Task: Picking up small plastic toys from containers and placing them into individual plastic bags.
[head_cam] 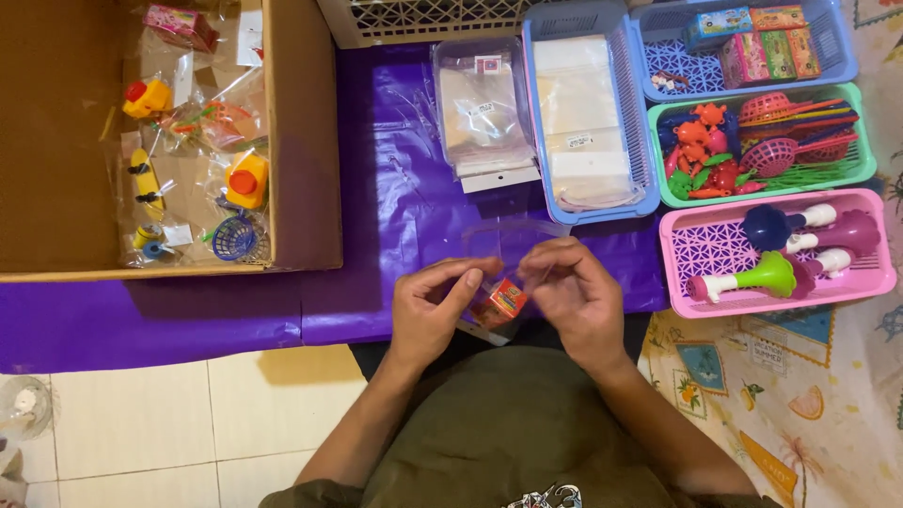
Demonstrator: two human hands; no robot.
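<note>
We have our left hand (435, 306) and right hand (574, 296) together over the purple plastic table cover (395, 207), fingers pinching a clear plastic bag (503, 246) with a small red-orange toy box (500, 302) low inside it, between our thumbs. We judge we're mid-bagging: box in, mouth unsealed. Next probably calls for more fillers from the green basket of small plastic toys (762, 146) and the pink basket of toy trumpets (776, 254), right. Finished packs lie in the brown cardboard box (301, 141), left.

shirt: olive-green | chest: black-and-white print | forearms: bare, no sleeves
</note>
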